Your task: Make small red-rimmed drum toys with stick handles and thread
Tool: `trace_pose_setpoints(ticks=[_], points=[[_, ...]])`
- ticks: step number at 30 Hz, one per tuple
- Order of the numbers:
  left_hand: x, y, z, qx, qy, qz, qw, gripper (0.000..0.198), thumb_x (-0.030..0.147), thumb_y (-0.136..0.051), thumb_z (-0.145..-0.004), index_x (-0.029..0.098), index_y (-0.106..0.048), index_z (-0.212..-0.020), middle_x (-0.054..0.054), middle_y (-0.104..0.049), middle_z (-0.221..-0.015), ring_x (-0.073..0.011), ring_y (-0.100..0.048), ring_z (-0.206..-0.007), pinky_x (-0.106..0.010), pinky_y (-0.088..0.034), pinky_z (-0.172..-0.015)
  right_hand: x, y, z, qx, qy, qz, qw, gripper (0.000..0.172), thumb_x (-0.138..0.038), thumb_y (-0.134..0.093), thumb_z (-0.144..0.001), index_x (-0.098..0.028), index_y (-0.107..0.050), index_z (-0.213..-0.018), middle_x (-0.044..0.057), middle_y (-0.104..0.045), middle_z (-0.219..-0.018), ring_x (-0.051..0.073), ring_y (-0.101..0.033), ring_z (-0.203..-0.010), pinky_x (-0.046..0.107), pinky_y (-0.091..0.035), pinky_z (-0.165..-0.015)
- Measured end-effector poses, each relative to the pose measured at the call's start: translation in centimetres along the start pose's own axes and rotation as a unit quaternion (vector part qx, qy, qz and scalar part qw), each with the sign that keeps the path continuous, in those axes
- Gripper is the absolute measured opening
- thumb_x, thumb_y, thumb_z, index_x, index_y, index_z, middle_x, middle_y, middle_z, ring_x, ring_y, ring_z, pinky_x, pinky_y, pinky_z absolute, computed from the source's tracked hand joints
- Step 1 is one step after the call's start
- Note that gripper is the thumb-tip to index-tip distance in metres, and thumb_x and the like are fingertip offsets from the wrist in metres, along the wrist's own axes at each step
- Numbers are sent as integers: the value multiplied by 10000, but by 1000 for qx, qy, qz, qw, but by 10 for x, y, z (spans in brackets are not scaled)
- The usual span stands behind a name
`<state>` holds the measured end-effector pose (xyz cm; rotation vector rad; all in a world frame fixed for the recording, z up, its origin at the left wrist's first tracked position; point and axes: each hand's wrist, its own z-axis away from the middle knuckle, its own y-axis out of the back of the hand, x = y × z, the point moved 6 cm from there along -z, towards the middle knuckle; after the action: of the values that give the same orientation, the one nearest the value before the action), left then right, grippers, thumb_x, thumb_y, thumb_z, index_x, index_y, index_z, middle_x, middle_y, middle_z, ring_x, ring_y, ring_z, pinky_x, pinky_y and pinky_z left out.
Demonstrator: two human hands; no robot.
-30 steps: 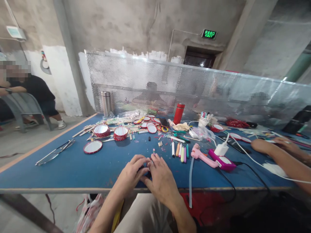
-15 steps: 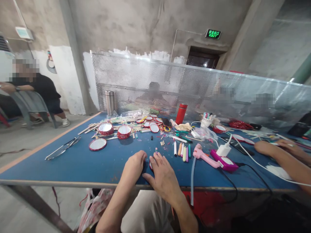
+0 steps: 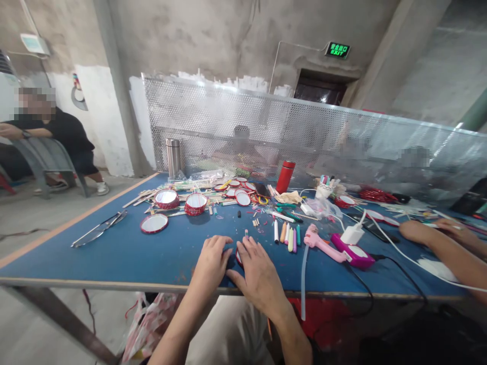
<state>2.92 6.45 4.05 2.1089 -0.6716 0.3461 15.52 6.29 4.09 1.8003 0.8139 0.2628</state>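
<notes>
My right hand (image 3: 258, 266) lies over a small red-rimmed round mirror (image 3: 239, 257) near the table's front edge, its thumb on the near side and its fingers across the top. Most of that mirror is hidden. A short pale stick-like piece (image 3: 246, 233) shows beyond the fingertips. Just left of the mirror, my left hand (image 3: 215, 256) rests on the table with fingers bent and the thumb slightly apart; nothing shows between them. Other red-rimmed mirrors stand farther back, one lying alone (image 3: 154, 223) and two stacks (image 3: 196, 203) behind it.
Crayon-like sticks (image 3: 291, 238), a pink glue gun (image 3: 323, 244) and a purple power strip (image 3: 355, 256) with cords lie to my right. Metal tongs (image 3: 99, 229) lie left. A red bottle (image 3: 285, 177) and steel flask (image 3: 173, 158) stand behind. A co-worker's arm (image 3: 429, 238) reaches in at right.
The view has shifted slightly. My left hand has turned a little, its thumb now showing apart from the fingers. My right hand stays over the mirror.
</notes>
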Motion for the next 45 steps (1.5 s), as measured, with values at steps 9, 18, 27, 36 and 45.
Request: trace_pose_setpoints(ticks=[9,18,27,36,45], points=[[5,-8,-2,-30,-13,-35,999,163,217,-623,-822,178,-630,-980,-85,-689,-1012,-260,-590,-969,-429,-454,-887,22,-4,3,105,-12,-42,994,791,-415,-649,-789,-95,-294,-1419,191,-422,-1423,328,-335,-1349,543,-323,-1070],[7,-14,0,-47,-5,-97,994,208,220,-558,-878,195,-659,-1058,-75,-675,-1110,-262,-537,-1064,-421,-437,-930,37,-1,8,130,-88,-38,987,671,-339,-623,-782,-80,-387,-1354,206,-535,-1310,338,-466,-1255,518,-415,-1006],[11,-15,2,-86,18,-124,988,269,271,-494,-920,238,-658,-1130,-61,-638,-1237,-327,-465,-1190,-488,-428,-925,35,-6,3,63,-123,-3,990,664,-342,-613,-787,-58,-393,-1345,205,-538,-1311,334,-474,-1246,511,-363,-1040],[11,-16,3,-103,23,-126,986,283,291,-470,-934,246,-651,-1147,-46,-630,-1259,-332,-461,-1210,-497,-422,-928,31,-3,1,95,-111,-27,989,707,-304,-638,-762,-99,-336,-1368,168,-619,-1167,296,-572,-1085,468,-427,-947],[10,-13,1,-94,40,-103,989,298,260,-478,-925,248,-619,-1188,-56,-660,-1208,-310,-487,-1186,-489,-414,-934,28,0,5,144,-89,-30,985,827,-273,-664,-727,-131,-238,-1421,139,-620,-1152,304,-567,-1064,481,-433,-936]])
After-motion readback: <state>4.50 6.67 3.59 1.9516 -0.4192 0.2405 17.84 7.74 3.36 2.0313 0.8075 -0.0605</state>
